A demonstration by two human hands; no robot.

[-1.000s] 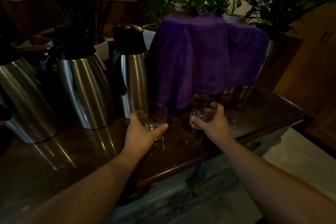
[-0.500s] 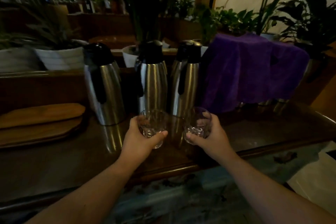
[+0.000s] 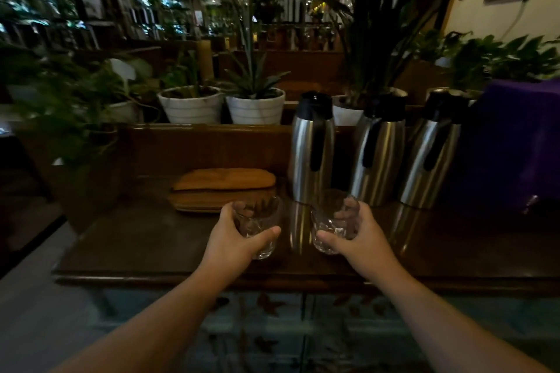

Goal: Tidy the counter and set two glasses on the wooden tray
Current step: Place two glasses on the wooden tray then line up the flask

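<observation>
My left hand (image 3: pixel 233 239) grips a clear glass tumbler (image 3: pixel 257 222) and my right hand (image 3: pixel 360 236) grips a second clear tumbler (image 3: pixel 330 221). Both glasses are held upright, side by side, just above the dark wooden counter (image 3: pixel 145 245). Behind the left glass lie the wooden trays (image 3: pixel 224 180), an upper one stacked on a lower one, at the back of the counter. The left glass hides part of the lower tray's front edge.
Three steel vacuum jugs (image 3: pixel 312 148) (image 3: pixel 378 151) (image 3: pixel 430 154) stand in a row right of the trays. A purple cloth (image 3: pixel 515 142) drapes something at far right. White plant pots (image 3: pixel 191 106) (image 3: pixel 256 107) sit on the ledge behind. The counter's front edge runs below my wrists.
Both hands have carried the glasses leftward along the counter, from the purple cloth past the jugs. The wooden trays now sit just behind the left glass.
</observation>
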